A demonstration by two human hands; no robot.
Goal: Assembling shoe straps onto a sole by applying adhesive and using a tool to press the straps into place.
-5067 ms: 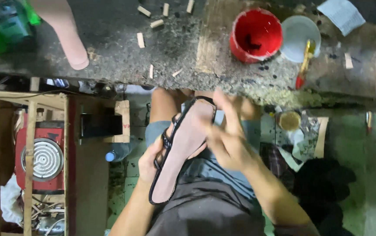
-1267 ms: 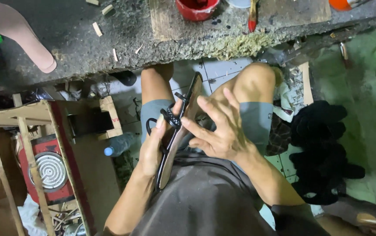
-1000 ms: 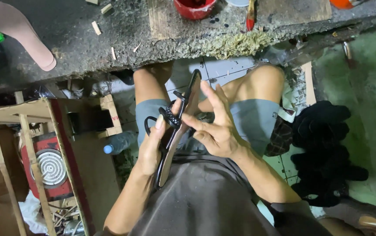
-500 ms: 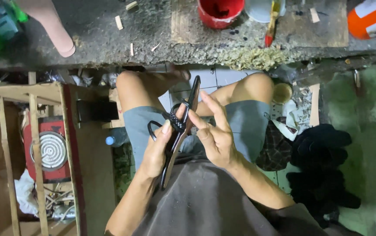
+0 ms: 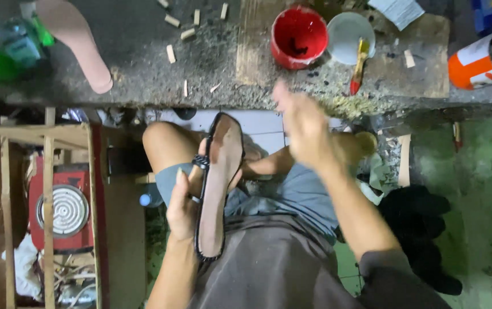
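Trouble nearest the body first: clamping the sandal sole [image 5: 218, 183] along one long edge only, with the left hand [image 5: 183, 203], fingers curling round its dark rim and thumb pressing from the side; propping it tilted over the lap, between the bare knees, toe end pointing at the workbench [image 5: 143, 86]; risking, by my judgement, a twist or a slip down onto the shorts, since nothing is bracing the far edge; hovering above the right knee with the right hand [image 5: 304, 129], empty as far as can be seen, too blurred to tell whether the fingers are apart or together; possibly leaving the sole unsteady with one hand carrying all of it; further out, risking a knock against the red pot [image 5: 298, 37] standing near the bench edge, and so a spill onto the legs and the sole; likewise risking a flick of the yellow-handled brush [image 5: 359, 62] lying across the white bowl [image 5: 346, 34], just beside the pot; off to the left, crowding the pink sole [image 5: 80, 51] and small wood chips [image 5: 170, 53], loose enough to stick to any wet surface; lower left, sitting close to a red hotplate [image 5: 66, 209] inside a wooden frame [image 5: 48, 171], a hazard for anything dropped that way.
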